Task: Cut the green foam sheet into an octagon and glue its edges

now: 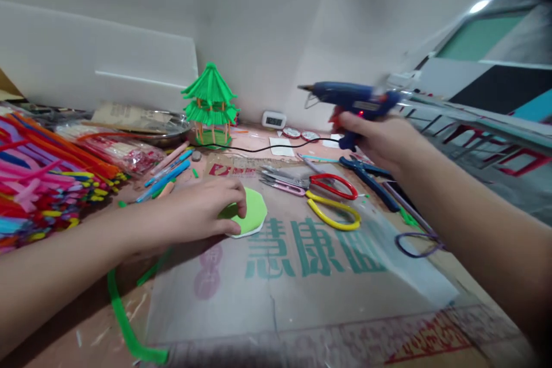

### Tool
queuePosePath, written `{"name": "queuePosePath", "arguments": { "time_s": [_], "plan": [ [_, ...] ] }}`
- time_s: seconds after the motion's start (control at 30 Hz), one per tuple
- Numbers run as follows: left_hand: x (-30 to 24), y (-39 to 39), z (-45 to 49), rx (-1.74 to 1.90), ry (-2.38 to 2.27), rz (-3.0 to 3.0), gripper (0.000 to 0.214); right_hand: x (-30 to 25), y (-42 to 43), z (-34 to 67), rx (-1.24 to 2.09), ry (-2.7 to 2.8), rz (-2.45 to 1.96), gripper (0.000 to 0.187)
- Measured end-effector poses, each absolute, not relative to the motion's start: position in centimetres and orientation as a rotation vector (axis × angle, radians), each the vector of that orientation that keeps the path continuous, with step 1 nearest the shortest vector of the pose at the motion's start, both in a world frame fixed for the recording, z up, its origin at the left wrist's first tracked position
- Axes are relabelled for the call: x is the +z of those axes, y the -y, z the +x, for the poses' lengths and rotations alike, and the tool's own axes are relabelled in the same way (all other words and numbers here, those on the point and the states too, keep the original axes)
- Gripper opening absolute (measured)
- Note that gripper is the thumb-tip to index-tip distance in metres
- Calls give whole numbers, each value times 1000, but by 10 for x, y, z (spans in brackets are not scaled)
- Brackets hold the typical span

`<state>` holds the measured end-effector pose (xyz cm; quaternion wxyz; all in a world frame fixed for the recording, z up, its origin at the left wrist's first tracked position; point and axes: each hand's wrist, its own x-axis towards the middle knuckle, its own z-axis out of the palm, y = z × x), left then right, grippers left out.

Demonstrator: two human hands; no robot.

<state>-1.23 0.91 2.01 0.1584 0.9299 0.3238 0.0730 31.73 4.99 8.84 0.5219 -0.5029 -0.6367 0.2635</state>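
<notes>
Two hands were occupied: a blue glue gun (350,98) was clenched tight in the right hand (379,142), raised above the scissors (333,198), while a green foam octagon (253,214) was pinned flat beneath the loosely curled fingers of the left hand (200,211).

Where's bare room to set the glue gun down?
Free: the near half of the cardboard sheet, bordered by the green octagon under the left hand and the scissors behind, the green pipe cleaner at left, the purple loop at right. Crowded: the pipe cleaner pile far left, and the blue-handled tool below the right hand holding the glue gun.
</notes>
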Motion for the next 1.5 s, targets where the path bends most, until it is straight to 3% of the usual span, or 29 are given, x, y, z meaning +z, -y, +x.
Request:
{"name": "queuePosePath", "arguments": {
  "time_s": [0.17,0.37,0.6,0.87,1.27,1.5],
  "plan": [
    [23,-13,-16,166,-869,2574,11,59,-123,322,596,1572,-1684,30],
    [26,-16,-17,135,-842,2536,14,24,-163,323,724,1646,-1718,28],
    [25,-15,-15,151,-837,2543,14,20,-173,317,897,1739,-1679,30],
    [26,-13,-14,162,-827,2575,11,24,-182,282,773,1867,-1704,37],
    [21,-24,-20,187,-693,2525,15,25,-167,310,530,2017,-1820,33],
    [29,-21,-18,130,-727,2535,15,52,-107,321,46,2036,-1962,17]
  ]
}}
